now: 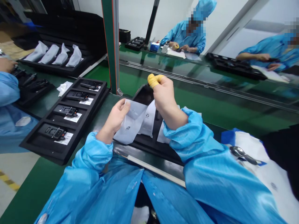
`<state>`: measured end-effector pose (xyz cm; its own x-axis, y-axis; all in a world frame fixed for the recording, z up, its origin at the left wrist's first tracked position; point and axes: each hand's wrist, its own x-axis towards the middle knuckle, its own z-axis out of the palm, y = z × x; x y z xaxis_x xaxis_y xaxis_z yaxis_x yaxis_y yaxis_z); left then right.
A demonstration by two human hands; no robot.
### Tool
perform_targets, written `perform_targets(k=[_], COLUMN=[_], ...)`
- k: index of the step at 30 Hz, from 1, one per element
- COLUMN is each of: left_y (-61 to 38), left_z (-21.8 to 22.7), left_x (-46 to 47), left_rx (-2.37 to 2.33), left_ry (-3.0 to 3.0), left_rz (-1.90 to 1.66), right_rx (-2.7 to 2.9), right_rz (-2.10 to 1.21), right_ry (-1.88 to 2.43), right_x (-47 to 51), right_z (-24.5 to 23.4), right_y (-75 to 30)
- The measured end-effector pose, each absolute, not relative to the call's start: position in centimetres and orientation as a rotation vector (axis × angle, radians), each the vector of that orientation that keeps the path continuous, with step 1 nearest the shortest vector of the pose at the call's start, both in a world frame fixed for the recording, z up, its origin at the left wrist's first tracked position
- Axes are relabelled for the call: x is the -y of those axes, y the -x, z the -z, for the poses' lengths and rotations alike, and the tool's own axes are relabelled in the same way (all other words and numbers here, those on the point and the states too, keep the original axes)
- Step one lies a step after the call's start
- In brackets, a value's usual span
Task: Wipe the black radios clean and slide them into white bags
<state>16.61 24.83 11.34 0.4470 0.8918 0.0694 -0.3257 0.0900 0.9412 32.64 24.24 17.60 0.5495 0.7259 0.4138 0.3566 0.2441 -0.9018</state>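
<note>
Pouch [130, 124] of thin frosted plastic, flat, pinched in left hand [115, 119].

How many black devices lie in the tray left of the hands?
4, one per slot: nearest device, next, third, farthest. Other trays may hold more.

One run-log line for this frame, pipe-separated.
left hand: pinches plastic bag | right hand: raised, fingers curled | beside: tray of black devices

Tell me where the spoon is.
In the head view, at far right, the spoon lies on a white sheet, just right of the right sleeve.
</note>
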Motion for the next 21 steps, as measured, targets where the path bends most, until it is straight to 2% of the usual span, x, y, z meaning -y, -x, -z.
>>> perform_targets(k=[3,5,21], left_y=[-15.5,-15.1,-17.5], left_z=[-11.3,-11.0,-10.4], left_x=[-25.0,-25.1,-24.7], left_rx=[-0.595,-0.612,-0.601], left_ry=[-1.063,-1.025,-1.121], left_rz=[-0.655,-0.582,-0.906], right_rx=[0.949,0.917,0.991], right_rz=[-0.394,-0.447,-0.464], right_ry=[1.371,1.395,1.423], right_x=[-24.4,-24.4,-23.6], right_z=[-18.1,-18.0,-17.3], right_y=[-33.0,-32.8,-32.1])
